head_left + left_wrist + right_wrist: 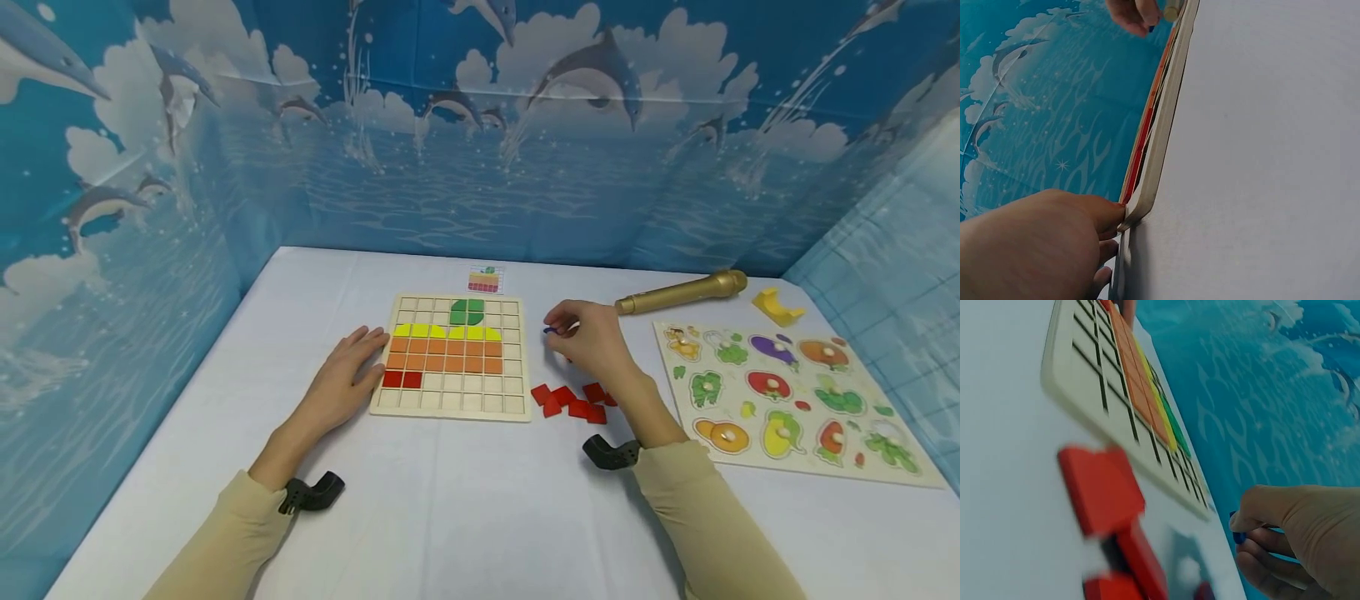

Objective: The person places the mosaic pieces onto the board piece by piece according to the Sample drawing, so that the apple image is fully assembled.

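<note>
My left hand point(341, 379) rests at the left edge of a square wooden grid board point(452, 405), its fingers fairly straight and touching the rim. On the board, green tiles point(467, 312) form a leaf shape above a yellow row point(447, 332), two orange rows point(444, 354) and two red tiles point(402, 380) at the left. To the right of the board, my right hand point(592, 333) pinches a small dark blue piece point(1238, 537) between thumb and fingers, above the table. Below that hand lie several loose red tiles point(577, 407), some overlapping.
A small picture card point(486, 279) lies behind the board. At the right are a gold microphone point(678, 293), a yellow curved piece point(777, 307) and a large vegetable puzzle board point(810, 462). A dolphin-print curtain point(480, 192) stands behind the white table point(480, 517).
</note>
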`<state>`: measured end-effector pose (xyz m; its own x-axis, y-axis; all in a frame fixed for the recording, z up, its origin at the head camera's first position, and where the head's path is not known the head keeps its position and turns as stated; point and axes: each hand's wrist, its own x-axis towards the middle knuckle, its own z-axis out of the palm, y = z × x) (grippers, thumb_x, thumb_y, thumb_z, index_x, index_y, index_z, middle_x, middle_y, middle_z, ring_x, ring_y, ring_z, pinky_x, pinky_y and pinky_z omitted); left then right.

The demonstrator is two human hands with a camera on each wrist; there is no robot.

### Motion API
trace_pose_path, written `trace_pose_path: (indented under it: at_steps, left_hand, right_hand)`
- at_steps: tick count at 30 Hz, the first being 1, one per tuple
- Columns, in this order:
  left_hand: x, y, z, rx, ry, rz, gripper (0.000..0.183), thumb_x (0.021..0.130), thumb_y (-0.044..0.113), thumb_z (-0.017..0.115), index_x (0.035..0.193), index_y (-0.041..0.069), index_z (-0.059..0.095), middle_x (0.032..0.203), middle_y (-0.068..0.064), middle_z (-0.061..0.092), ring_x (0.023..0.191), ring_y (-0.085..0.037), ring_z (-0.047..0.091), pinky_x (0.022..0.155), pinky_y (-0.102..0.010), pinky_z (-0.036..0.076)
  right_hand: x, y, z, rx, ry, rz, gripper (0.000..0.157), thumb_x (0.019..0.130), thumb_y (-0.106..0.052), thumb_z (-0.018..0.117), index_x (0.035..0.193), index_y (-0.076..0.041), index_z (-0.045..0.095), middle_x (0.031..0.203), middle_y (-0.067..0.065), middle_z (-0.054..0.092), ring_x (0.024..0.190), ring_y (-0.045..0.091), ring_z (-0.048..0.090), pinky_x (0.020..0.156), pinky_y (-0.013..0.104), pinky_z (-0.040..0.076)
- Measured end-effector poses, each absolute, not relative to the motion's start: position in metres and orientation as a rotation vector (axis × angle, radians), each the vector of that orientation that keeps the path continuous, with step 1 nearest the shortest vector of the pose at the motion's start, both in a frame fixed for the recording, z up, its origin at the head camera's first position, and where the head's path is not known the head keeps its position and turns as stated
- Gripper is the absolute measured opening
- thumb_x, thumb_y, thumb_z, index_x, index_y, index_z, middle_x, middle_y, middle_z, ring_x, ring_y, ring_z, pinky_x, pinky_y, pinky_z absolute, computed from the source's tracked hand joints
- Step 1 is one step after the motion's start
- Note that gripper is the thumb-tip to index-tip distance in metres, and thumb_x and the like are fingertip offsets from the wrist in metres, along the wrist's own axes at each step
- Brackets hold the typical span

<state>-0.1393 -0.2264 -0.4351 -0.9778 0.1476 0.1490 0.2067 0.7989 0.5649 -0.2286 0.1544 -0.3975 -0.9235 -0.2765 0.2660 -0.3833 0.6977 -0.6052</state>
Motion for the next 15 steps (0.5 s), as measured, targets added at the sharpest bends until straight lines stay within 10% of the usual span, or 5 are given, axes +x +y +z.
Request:
trace_pose_path:
  at_steps: [15]
  left_hand:
    - [-0.139,-0.228,-0.435,-0.279,-2.873,-0.934,0.055,0.106,0.014,0.06,0.158,0.005,0.047,0.167,-0.014,0.042,0.162,-0.035,0.023,0.133,-0.054,0.014]
  right_hand:
    - [-0.258,0.065,-0.389,0.84,-2.794,1.026,0.012,0.088,-0.006,0.081,0.1,-0.003,0.081,0.096,0.01,0.076,0.087,0.023,0.069,0.083,0.038,0.061]
